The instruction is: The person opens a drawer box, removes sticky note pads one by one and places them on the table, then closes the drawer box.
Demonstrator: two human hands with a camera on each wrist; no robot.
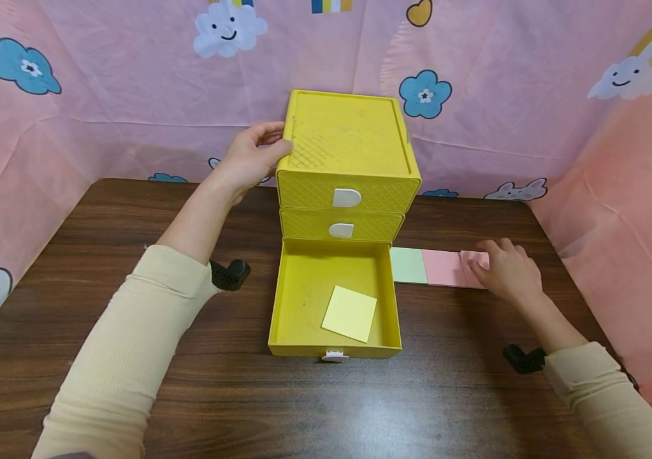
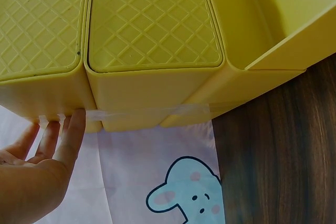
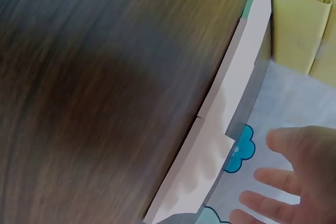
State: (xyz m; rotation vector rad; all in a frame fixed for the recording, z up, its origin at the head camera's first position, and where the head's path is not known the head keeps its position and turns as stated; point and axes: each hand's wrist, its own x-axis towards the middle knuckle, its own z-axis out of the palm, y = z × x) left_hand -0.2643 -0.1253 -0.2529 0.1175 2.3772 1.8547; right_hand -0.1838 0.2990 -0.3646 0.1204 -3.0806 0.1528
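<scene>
My left hand (image 1: 250, 156) rests against the upper left side of a yellow three-drawer unit (image 1: 351, 134), thumb at its top edge. In the left wrist view, fairly straight fingers (image 2: 71, 137) touch the unit's side. The bottom drawer (image 1: 303, 280) is pulled out, with a pale yellow sticky note pad (image 1: 350, 313) lying askew inside it. To the right of the unit, a green sticky note pad (image 1: 408, 265) and two pink sticky note pads (image 1: 443, 268) lie in a row. Over the rightmost pink pad (image 3: 189, 169) hovers my right hand (image 1: 508, 271), fingers spread and holding nothing.
The unit stands towards the back of a dark wooden table (image 1: 199, 382). Pink printed cloth (image 1: 337, 57) hangs behind and at both sides. The upper two drawers, with white handles (image 1: 347, 197), are closed. Clear tape (image 2: 184, 111) runs along the unit's side.
</scene>
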